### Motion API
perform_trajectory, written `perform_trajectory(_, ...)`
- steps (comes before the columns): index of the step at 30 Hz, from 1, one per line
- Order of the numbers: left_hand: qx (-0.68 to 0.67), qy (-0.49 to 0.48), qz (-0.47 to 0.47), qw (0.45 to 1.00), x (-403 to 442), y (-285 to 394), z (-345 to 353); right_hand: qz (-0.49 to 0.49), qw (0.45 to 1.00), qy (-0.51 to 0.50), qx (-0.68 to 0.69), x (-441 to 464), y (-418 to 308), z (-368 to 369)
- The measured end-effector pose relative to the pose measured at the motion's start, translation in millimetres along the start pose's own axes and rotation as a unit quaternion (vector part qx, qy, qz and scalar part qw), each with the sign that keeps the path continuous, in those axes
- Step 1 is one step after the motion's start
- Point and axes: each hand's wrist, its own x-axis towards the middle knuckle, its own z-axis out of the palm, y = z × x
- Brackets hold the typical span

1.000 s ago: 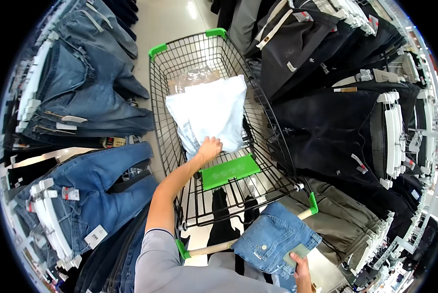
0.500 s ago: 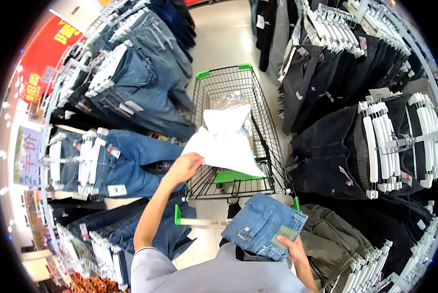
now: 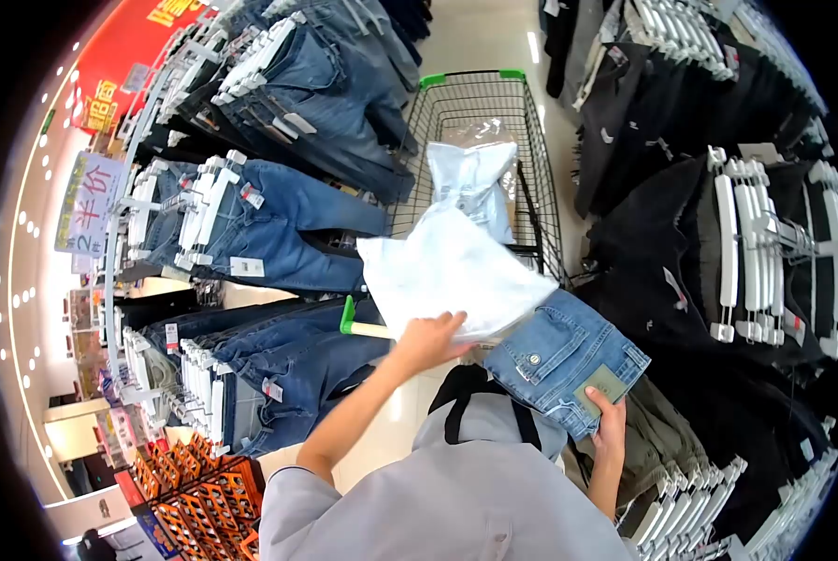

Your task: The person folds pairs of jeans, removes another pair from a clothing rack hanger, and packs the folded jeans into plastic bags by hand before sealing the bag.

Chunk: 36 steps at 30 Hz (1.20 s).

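Note:
My left hand [image 3: 430, 338] grips the near edge of a white plastic bag [image 3: 452, 266], its fingers closed on the edge. The bag spreads over the near end of the shopping cart and overlaps part of the handle. In my right hand [image 3: 608, 418] is a folded pair of blue jeans [image 3: 564, 351], with the thumb on the tan waistband patch. The top of the jeans lies close beside the bag's right corner; whether they touch I cannot tell. Inside the cart [image 3: 419, 122], further off, are a second whitish bag [image 3: 489, 201] and some clear plastic wrapping [image 3: 475, 133].
Racks of blue jeans [image 3: 288, 210] on white hangers line the left side. Dark trousers [image 3: 648, 248] hang along the right, with olive trousers [image 3: 648, 425] close to my right arm. An orange-and-black display [image 3: 195, 500] stands at lower left. Pale floor [image 3: 475, 33] runs beyond the cart.
My left hand has drawn the white bag toward me and right, uncovering the second bag in the cart. My right hand has raised the jeans and moved them right. The view has shifted.

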Motion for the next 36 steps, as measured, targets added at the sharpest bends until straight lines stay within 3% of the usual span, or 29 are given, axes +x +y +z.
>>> perform_trajectory(4, -0.008, -0.010, 0.040, 0.999, -11, 16, 48, -0.032, 0.999, 0.019, 0.023, -15, 12, -17)
perform_trajectory(8, -0.044, 0.019, 0.026, 0.999, -25, 22, 23, -0.038, 0.999, 0.017, 0.019, -35, 23, -13)
perform_trajectory(11, -0.042, 0.044, 0.079, 0.995, -35, 13, 10, -0.040, 0.999, 0.017, 0.004, -41, 24, -14)
perform_trajectory(14, -0.110, 0.025, 0.073, 0.991, -42, 1, -1, -0.035, 0.999, 0.008, 0.025, -41, 23, -8)
perform_trajectory(16, -0.193, -0.081, 0.006, 0.978, -43, -2, -3, -0.040, 0.999, 0.011, 0.032, -43, 22, -14)
perform_trajectory(23, -0.145, -0.028, 0.037, 0.988, -43, -7, 14, -0.022, 1.000, 0.009, 0.013, -76, 27, -40)
perform_trajectory(26, -0.096, -0.090, 0.043, 0.990, -44, 5, 27, 0.011, 0.995, -0.078, 0.058, -81, 43, -34)
perform_trajectory(29, -0.041, -0.122, 0.078, 0.989, -46, 17, 34, 0.007, 0.995, -0.077, 0.061, -79, 62, -30)
perform_trajectory(33, -0.181, -0.053, 0.056, 0.980, -47, 20, 7, 0.009, 0.997, -0.079, 0.006, -92, 61, -29)
perform_trajectory(36, -0.312, 0.001, -0.041, 0.949, -47, 30, -39, 0.017, 0.991, -0.130, 0.021, -93, 58, -21)
